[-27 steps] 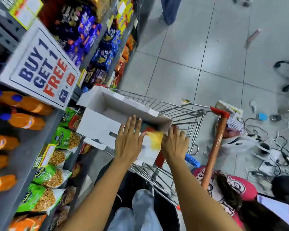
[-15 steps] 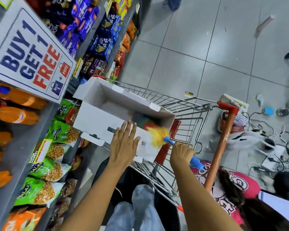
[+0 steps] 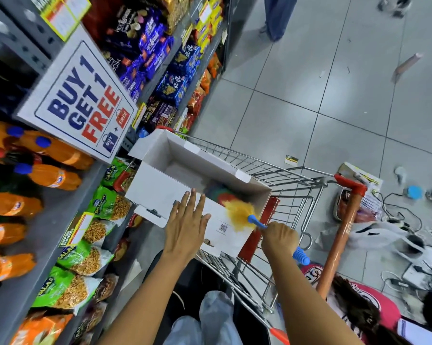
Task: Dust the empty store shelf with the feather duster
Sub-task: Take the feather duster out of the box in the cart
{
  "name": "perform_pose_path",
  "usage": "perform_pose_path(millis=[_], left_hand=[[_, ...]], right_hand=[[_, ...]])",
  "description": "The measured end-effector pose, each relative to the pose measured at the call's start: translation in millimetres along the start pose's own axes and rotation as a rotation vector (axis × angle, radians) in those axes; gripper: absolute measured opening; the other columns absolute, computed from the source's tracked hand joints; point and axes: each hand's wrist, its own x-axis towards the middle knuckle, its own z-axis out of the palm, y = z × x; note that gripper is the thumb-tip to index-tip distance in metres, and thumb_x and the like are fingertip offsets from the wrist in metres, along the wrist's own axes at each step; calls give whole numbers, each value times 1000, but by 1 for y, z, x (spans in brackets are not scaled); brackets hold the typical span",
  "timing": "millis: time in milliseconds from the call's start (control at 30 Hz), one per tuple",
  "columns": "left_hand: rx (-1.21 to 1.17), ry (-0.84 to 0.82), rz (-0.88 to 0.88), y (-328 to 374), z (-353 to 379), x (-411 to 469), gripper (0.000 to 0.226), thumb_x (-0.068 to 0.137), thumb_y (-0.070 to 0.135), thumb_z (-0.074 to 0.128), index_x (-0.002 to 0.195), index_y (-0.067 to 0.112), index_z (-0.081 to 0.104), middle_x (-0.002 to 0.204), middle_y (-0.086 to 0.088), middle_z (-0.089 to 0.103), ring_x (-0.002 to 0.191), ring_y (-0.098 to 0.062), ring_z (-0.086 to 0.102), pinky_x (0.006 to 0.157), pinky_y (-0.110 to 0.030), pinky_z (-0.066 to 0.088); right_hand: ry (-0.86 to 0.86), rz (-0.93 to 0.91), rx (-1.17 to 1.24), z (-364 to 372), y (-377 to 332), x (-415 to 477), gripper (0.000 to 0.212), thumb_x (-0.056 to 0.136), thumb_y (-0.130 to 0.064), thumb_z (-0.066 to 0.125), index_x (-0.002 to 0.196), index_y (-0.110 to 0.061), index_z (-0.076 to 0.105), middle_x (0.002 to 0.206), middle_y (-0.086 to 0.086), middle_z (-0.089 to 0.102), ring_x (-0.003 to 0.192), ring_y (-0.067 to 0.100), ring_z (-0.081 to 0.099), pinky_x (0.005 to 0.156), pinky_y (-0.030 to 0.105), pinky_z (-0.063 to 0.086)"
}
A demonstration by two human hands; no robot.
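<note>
Right hand (image 3: 281, 236) fisted around blue-handled yellow feather duster (image 3: 237, 214) over white cardboard box (image 3: 170, 192), left hand (image 3: 186, 226) spread flat, fingers apart.

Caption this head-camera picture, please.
Right hand lifts a duster from a box in a cart; left hand open.

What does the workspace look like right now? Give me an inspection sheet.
Surface: grey shelf on the left, stocked with orange bottles and green snack bags; no empty shelf in view.
Job's things: feather duster, yellow head over the white box in the cart.
Clutter: sale sign jutting from the shelf.
Grippers: right hand closed on the duster's blue handle; left hand open, flat over the box.
Cables: tangle on the floor at right.
Surroundings: tiled floor; a person in pink low beside the cart.
</note>
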Motion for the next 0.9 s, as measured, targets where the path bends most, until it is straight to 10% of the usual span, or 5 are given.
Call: perform_pose_path(millis=[100,367,667,767,900], left_hand=[[-5,15,0,-2,-17,-7,86,81,55,-22,145,12,16,155,-14,14,144,-28,11,117,-41,13],[-23,100,-15,6,-94,-11,51,99,36,25,145,15,16,157,-10,8,145,-25,4,117,-38,9],[-23,291,47,17,-222,-40,58,95,48,7,145,19,14,153,-2,-6,145,-21,-1,116,-33,0],[-16,382,75,22,-266,-53,90,80,62,-19,144,15,23,154,-8,13,143,-27,10,116,-39,9],[10,475,93,29,-323,-73,78,91,54,-4,134,11,44,146,-13,37,134,-34,35,106,-48,34]], right_hand=[[-2,-3,-63,-9,7,-5,25,98,-21,45,117,-18,62,115,-2,67,108,16,63,84,26,49],[40,-31,7,-68,14,-42,29,96,-18,46,122,-17,59,123,-2,63,114,15,60,88,26,48],[242,-135,16,-179,49,-115,33,99,-29,42,123,-17,60,127,0,62,118,17,58,91,26,47],[328,-160,9,-215,74,-136,44,98,-46,37,120,-18,63,123,2,64,114,19,60,89,26,47],[391,-270,-36,-254,125,-156,40,98,-46,37,116,-20,62,118,5,65,110,22,61,89,30,46]])
